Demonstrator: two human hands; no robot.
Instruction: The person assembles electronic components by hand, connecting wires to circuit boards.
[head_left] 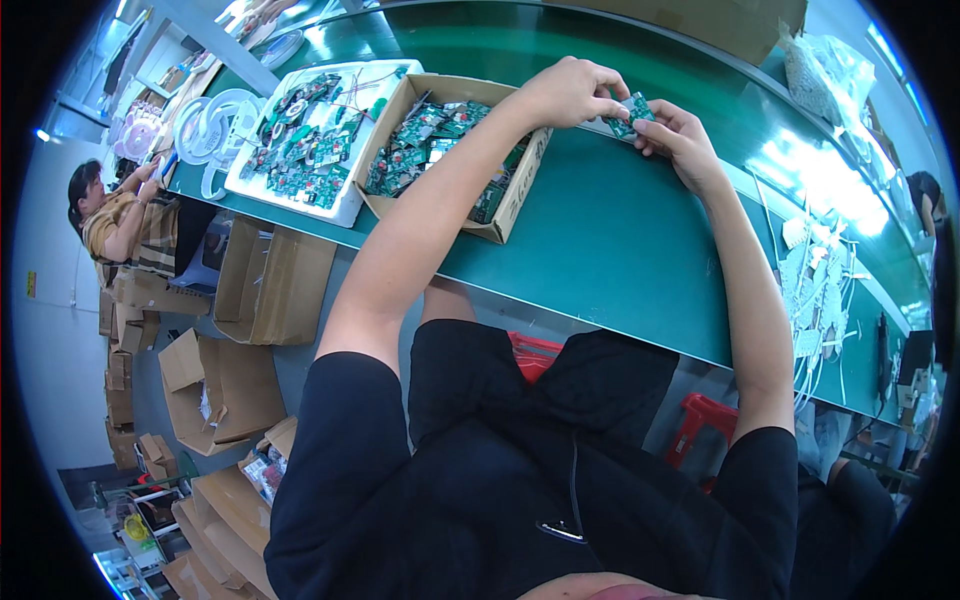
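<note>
Green circuit board (632,112) sits pinched between your left hand (570,92) and right hand (680,135) (both gripping it), just right of the cardboard box (520,190) of boards

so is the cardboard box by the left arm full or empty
Fairly full: the open cardboard box holds a heap of green circuit boards.

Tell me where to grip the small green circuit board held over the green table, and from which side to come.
Grip the small green circuit board by its bare outer edges, probably from the two ends, as the left hand and right hand do now. It is thin and flat, with parts on its face, so pinching the edges looks safer than pressing the face against the green table.
</note>
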